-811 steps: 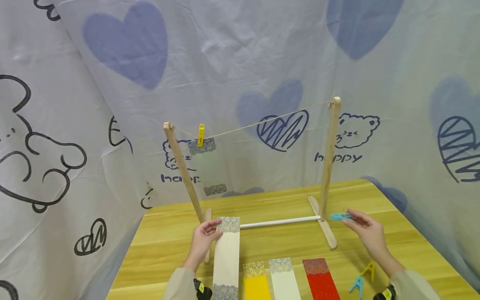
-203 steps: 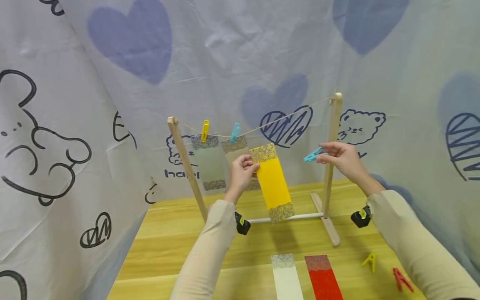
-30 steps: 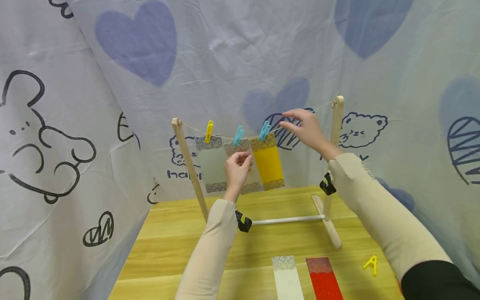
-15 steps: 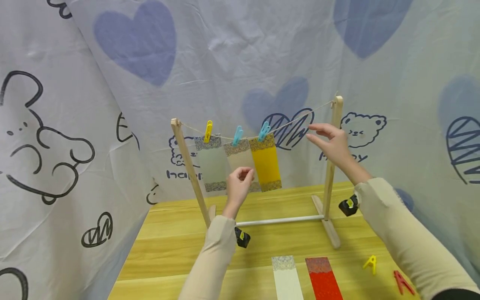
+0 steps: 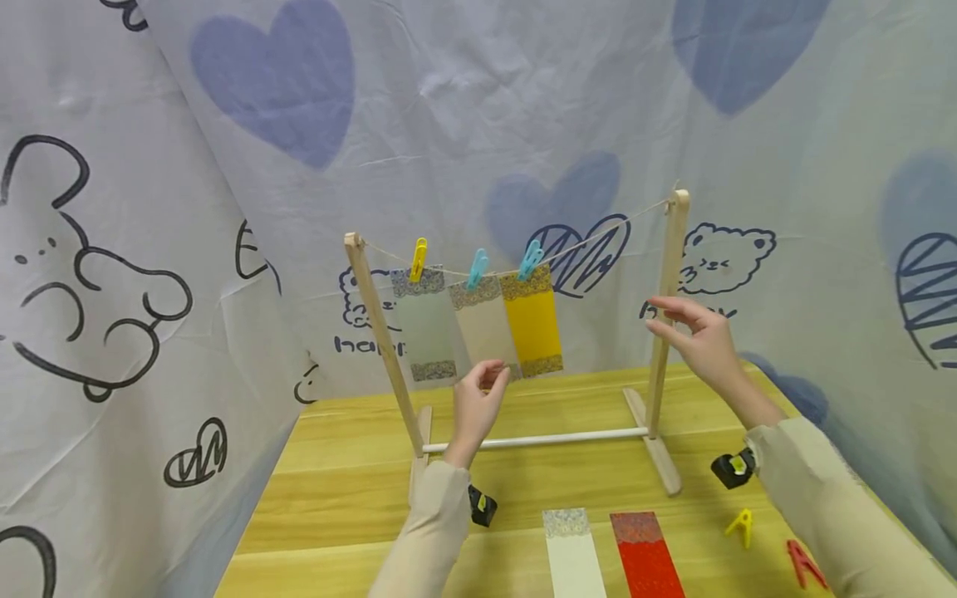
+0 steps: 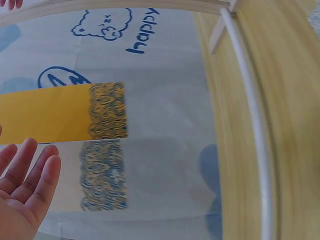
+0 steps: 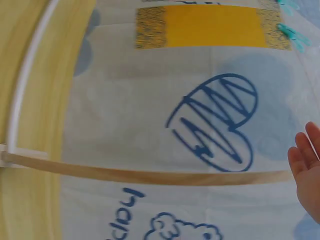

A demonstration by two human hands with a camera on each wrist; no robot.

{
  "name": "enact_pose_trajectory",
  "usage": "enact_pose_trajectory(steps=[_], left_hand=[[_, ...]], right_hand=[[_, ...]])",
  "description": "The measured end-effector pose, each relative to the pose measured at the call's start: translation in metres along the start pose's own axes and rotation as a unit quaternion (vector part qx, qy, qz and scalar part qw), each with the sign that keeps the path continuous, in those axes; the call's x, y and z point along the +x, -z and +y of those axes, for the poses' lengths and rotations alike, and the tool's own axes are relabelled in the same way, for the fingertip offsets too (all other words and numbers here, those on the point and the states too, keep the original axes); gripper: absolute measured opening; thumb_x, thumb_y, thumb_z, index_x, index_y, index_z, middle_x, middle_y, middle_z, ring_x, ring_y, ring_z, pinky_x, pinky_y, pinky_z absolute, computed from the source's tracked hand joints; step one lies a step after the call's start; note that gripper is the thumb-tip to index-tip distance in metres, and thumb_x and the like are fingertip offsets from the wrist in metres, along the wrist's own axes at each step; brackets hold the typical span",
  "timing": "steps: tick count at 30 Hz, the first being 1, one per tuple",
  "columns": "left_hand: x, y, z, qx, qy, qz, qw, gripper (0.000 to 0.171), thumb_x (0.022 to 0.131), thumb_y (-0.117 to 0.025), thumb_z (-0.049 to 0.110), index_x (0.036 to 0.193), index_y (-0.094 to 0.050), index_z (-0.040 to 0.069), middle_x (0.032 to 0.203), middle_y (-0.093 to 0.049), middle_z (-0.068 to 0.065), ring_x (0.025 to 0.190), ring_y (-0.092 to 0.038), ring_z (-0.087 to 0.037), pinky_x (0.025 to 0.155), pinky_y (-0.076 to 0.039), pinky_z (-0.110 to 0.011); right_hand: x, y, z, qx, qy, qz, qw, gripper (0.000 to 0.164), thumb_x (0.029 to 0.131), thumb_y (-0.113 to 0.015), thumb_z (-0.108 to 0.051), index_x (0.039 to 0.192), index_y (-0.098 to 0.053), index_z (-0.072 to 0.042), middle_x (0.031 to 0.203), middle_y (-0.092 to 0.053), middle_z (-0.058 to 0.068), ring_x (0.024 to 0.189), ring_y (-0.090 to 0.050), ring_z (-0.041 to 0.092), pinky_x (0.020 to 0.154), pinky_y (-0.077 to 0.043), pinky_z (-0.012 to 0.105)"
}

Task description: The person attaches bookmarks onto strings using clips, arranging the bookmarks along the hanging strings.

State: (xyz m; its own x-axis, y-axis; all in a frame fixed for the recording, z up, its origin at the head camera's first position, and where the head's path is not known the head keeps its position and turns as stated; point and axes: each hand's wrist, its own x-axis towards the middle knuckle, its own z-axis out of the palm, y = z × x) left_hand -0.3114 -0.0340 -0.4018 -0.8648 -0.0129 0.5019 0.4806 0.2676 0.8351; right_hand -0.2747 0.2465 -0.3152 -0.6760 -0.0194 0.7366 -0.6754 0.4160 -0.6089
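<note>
Three lace-edged strips hang side by side from a string on a wooden rack: a pale greenish strip [image 5: 424, 332] under a yellow clothespin [image 5: 418, 260], a cream strip [image 5: 482, 324] and a yellow strip [image 5: 533, 322], each under a blue clothespin [image 5: 531, 260]. My left hand [image 5: 477, 407] is in front of the cream strip's lower end, holding nothing; its fingers look relaxed in the left wrist view. By the rack's right post, my right hand [image 5: 699, 336] is in the air, thumb and fingers apart, nothing between them. The yellow strip [image 7: 215, 26] hangs apart from it.
On the wooden table [image 5: 321, 498] lie a white strip [image 5: 571, 552] and a red strip [image 5: 646, 556]. To their right are a yellow clothespin [image 5: 740, 527] and a red clothespin [image 5: 803, 563]. The rack's right post [image 5: 668, 307] and white crossbar [image 5: 561, 438] stand near my hands.
Over the last second both hands have drawn away from the line, the left downward, the right down and rightward. Since the older frames, the cream and yellow strips have been hung with blue clothespins.
</note>
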Motion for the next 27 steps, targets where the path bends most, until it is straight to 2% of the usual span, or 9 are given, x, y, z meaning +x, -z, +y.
enact_pose_trajectory(steps=[5,9,13,17,22,23,24,26,27], left_hand=[[-0.016,-0.002,-0.012,0.024,0.002,-0.01,0.9997,0.024,0.085,-0.06,0.015,0.102,-0.063,-0.002,0.084,-0.066,-0.009,0.072,-0.061,-0.019,0.062,-0.051,-0.024],[-0.03,-0.003,-0.022,0.035,0.008,-0.029,0.9989,0.025,0.086,-0.06,0.017,0.105,-0.062,0.002,0.084,-0.066,-0.007,0.072,-0.06,-0.017,0.061,-0.05,-0.023],[-0.044,-0.005,-0.033,0.044,0.018,-0.064,0.9968,0.03,0.086,-0.06,0.019,0.112,-0.059,0.004,0.088,-0.065,-0.006,0.078,-0.059,-0.017,0.062,-0.05,-0.023],[-0.057,-0.009,-0.042,0.069,0.022,-0.102,0.9921,0.039,0.084,-0.063,0.02,0.119,-0.055,0.006,0.097,-0.063,-0.008,0.087,-0.058,-0.022,0.069,-0.05,-0.03],[-0.075,-0.014,-0.051,0.136,0.019,-0.161,0.9773,0.054,0.082,-0.064,0.029,0.13,-0.045,0.01,0.112,-0.058,-0.009,0.101,-0.054,-0.025,0.083,-0.045,-0.041],[-0.079,-0.015,-0.052,0.148,0.017,-0.176,0.973,0.057,0.082,-0.063,0.03,0.132,-0.043,0.011,0.117,-0.056,-0.01,0.104,-0.052,-0.026,0.086,-0.043,-0.043],[-0.082,-0.016,-0.054,0.162,0.013,-0.192,0.9678,0.06,0.082,-0.063,0.032,0.134,-0.04,0.013,0.121,-0.053,-0.009,0.106,-0.05,-0.026,0.088,-0.042,-0.044],[-0.089,-0.017,-0.056,0.183,0.013,-0.223,0.9573,0.065,0.082,-0.063,0.034,0.138,-0.034,0.018,0.127,-0.048,-0.01,0.111,-0.046,-0.027,0.091,-0.039,-0.047],[-0.092,-0.017,-0.058,0.191,0.013,-0.24,0.9517,0.068,0.081,-0.063,0.036,0.14,-0.031,0.022,0.129,-0.045,-0.011,0.112,-0.045,-0.029,0.09,-0.038,-0.048]], right_hand=[[-0.025,0.003,0.031,0.017,-0.026,-0.006,0.999,0.03,0.077,-0.061,0.013,0.106,-0.054,0.016,0.107,-0.057,0.024,0.096,-0.052,0.002,0.085,-0.04,0.014],[-0.046,0.005,0.044,0.034,-0.052,0.003,0.998,0.03,0.078,-0.062,0.009,0.107,-0.057,0.012,0.108,-0.06,0.016,0.095,-0.053,0.003,0.085,-0.041,0.016],[-0.066,0.007,0.054,0.055,-0.069,0.014,0.996,0.029,0.078,-0.06,0.012,0.107,-0.058,0.011,0.108,-0.061,0.013,0.096,-0.054,0.003,0.083,-0.043,0.017],[-0.083,0.011,0.062,0.055,-0.079,0.014,0.995,0.031,0.077,-0.059,0.015,0.108,-0.056,0.013,0.109,-0.06,0.013,0.097,-0.054,0.003,0.082,-0.043,0.017],[-0.108,0.016,0.072,0.014,-0.117,-0.003,0.993,0.033,0.08,-0.061,0.008,0.112,-0.055,0.01,0.112,-0.058,0.016,0.098,-0.052,0.0,0.082,-0.042,0.015],[-0.119,0.019,0.102,0.017,-0.112,-0.005,0.994,0.035,0.08,-0.061,0.005,0.115,-0.055,0.008,0.115,-0.057,0.015,0.1,-0.052,0.001,0.082,-0.042,0.014],[-0.125,0.02,0.107,0.012,-0.119,-0.007,0.993,0.036,0.081,-0.061,0.005,0.115,-0.054,0.008,0.115,-0.057,0.015,0.1,-0.052,0.001,0.082,-0.042,0.014],[-0.147,0.025,0.149,0.016,-0.127,-0.012,0.992,0.039,0.081,-0.062,0.002,0.118,-0.053,0.007,0.118,-0.056,0.013,0.1,-0.053,0.002,0.08,-0.043,0.013],[-0.155,0.028,0.161,0.032,-0.138,-0.019,0.99,0.04,0.081,-0.062,0.002,0.12,-0.052,0.006,0.12,-0.055,0.012,0.101,-0.053,0.004,0.079,-0.043,0.013]])
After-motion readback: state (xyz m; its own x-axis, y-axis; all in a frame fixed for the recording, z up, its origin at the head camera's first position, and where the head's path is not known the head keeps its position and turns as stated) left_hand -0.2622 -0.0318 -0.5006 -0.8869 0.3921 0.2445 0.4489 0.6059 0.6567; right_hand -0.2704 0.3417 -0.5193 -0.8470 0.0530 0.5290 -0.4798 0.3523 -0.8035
